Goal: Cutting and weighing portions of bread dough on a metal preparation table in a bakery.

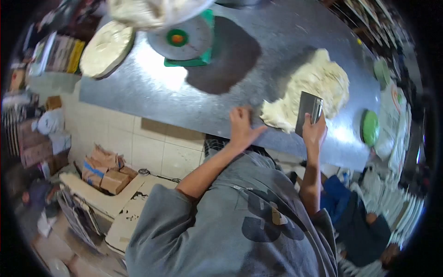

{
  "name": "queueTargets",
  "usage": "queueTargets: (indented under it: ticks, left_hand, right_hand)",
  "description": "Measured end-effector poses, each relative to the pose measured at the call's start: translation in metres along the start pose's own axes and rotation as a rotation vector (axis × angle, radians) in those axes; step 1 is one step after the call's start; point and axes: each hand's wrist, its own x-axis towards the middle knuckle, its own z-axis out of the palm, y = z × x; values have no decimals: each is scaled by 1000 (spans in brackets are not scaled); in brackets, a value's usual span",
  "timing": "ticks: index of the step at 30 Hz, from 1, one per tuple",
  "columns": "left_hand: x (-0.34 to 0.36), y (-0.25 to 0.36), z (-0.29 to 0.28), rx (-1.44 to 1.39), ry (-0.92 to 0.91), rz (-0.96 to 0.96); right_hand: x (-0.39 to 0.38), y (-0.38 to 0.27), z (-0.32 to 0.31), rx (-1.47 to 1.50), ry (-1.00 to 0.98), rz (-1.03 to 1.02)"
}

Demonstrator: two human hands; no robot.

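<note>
A big lump of pale dough (314,87) lies on the steel table (152,87). My right hand (314,130) grips a metal dough scraper (308,110) by its top, blade standing against the near edge of the dough. My left hand (241,127) rests flat near the table's front edge, fingers spread, thumb toward the dough's near left tip; it holds nothing.
A green scale with a round grey pan (184,39) stands at the back. Left of it a round dough disc (107,48), behind it a bag of dough (147,11). A green lid (370,128) sits at the table's right. Cardboard boxes (108,173) lie on the tiled floor.
</note>
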Motion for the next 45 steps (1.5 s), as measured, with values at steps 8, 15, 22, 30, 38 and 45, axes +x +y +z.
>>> queueTargets:
  ticks: [8, 15, 22, 30, 38, 45]
  left_hand:
    - [65, 11, 35, 256, -358, 628]
    - [3, 22, -27, 26, -368, 413]
    - [65, 106, -245, -69, 213, 644]
    - [233, 169, -387, 139, 616, 648]
    - [276, 118, -398, 1048, 574, 274]
    - [169, 123, -270, -243, 697, 496]
  right_hand:
    - [-24, -12, 20, -174, -142, 118]
    - [-34, -3, 61, -197, -85, 111]
    - [-28, 15, 61, -170, -146, 32]
    - [-71, -29, 66, 197, -53, 52]
    - [-97, -19, 67, 219, -196, 5]
    - [-101, 9, 62, 195, -190, 140]
